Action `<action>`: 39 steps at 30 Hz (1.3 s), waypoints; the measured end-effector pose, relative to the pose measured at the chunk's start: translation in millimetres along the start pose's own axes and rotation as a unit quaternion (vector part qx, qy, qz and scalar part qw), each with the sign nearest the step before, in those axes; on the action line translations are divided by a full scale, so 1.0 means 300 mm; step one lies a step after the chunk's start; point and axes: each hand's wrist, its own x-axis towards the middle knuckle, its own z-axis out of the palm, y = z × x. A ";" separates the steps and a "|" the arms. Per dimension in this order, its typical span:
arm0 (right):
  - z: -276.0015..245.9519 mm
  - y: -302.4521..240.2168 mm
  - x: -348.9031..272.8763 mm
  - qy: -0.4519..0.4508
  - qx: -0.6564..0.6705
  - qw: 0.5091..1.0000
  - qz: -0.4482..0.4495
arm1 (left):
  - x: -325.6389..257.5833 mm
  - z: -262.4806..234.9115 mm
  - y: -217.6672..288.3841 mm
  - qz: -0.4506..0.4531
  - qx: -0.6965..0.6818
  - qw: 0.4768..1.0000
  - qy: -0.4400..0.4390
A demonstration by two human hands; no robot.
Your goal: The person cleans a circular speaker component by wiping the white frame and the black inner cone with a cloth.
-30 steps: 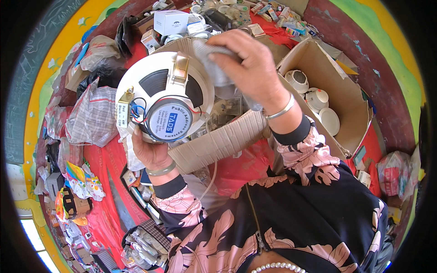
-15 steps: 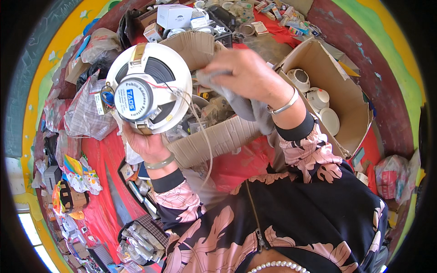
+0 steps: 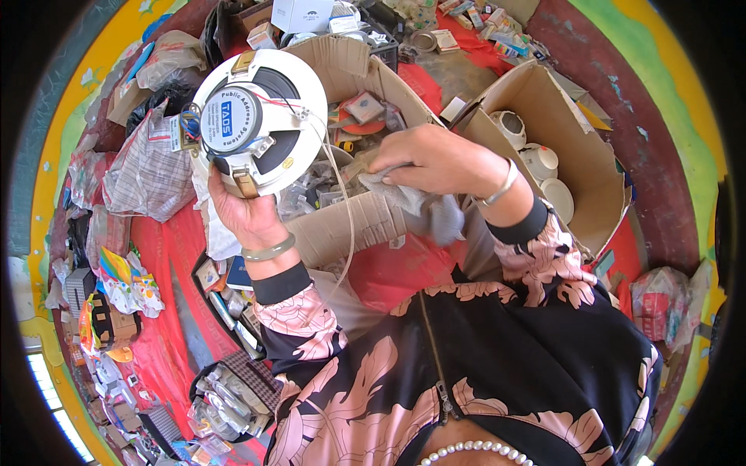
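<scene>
Speaker (image 3: 256, 120), a round white ceiling unit seen from its back, sits raised in the left hand (image 3: 247, 213), whose fingers clasp its lower rim; it hangs over the left end of the open cardboard box (image 3: 365, 221) of small parts. The right hand (image 3: 435, 159) is clenched around a grey cloth (image 3: 423, 208) just right of the speaker, above the same box. Wiping well seems to call for a firm hold on the rim, with the thin wire (image 3: 346, 202) trailing from the speaker kept free of the cloth, and light strokes around the magnet and its clips.

A round blue-and-white label (image 3: 231, 122) covers the magnet at the speaker's centre. Left of the speaker a small white tag (image 3: 176, 132) hangs at its edge. Above it stands a white carton (image 3: 301, 14). Far right of it a second cardboard box (image 3: 575, 147) holds white round fittings. Below and left, colourful packets (image 3: 124, 283) lie on the red sheet (image 3: 167, 326).
</scene>
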 end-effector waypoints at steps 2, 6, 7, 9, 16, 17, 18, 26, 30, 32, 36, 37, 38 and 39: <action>0.000 -0.040 -0.044 0.056 0.044 0.996 0.057 | 0.005 0.009 -0.010 0.028 0.016 0.999 0.034; 0.012 -0.135 -0.040 0.198 0.008 0.974 0.111 | -0.004 0.051 -0.051 0.070 0.051 0.994 0.065; 0.023 -0.150 -0.025 0.225 -0.016 0.967 0.119 | -0.011 0.064 -0.064 0.082 0.065 0.991 0.088; 0.066 -0.151 0.025 0.281 -0.068 0.955 0.066 | -0.012 0.091 -0.090 0.103 0.092 0.982 0.131; 0.242 -0.052 0.146 0.285 -0.271 0.920 0.011 | -0.027 0.111 -0.159 0.077 0.097 0.987 0.105; 0.262 -0.072 0.133 0.246 -0.215 0.945 0.011 | -0.030 0.107 -0.153 0.073 0.097 0.988 0.096; 0.275 -0.085 0.116 0.206 -0.158 0.966 0.011 | -0.031 0.109 -0.153 0.066 0.088 0.988 0.105; 0.193 -0.023 -0.071 0.128 0.259 0.931 0.223 | -0.015 0.060 -0.091 0.073 0.071 0.988 0.119; 0.171 0.193 -0.203 0.090 -0.007 0.946 0.312 | -0.006 0.046 -0.082 0.065 0.060 0.991 0.100; 0.164 0.183 -0.220 0.091 -0.143 0.912 0.373 | -0.001 0.056 -0.098 0.054 0.050 0.991 0.108; 0.101 0.026 -0.117 0.231 -0.162 0.930 0.236 | -0.031 0.100 -0.144 0.026 0.074 0.993 0.089; 0.081 -0.039 -0.072 0.248 -0.158 0.936 0.194 | -0.041 0.119 -0.163 0.038 0.098 0.990 0.098; 0.062 -0.100 -0.029 0.265 -0.155 0.939 0.153 | -0.048 0.127 -0.176 0.034 0.112 0.988 0.097; 0.042 -0.138 -0.004 0.270 -0.151 0.944 0.117 | -0.072 0.143 -0.210 0.037 0.156 0.983 0.094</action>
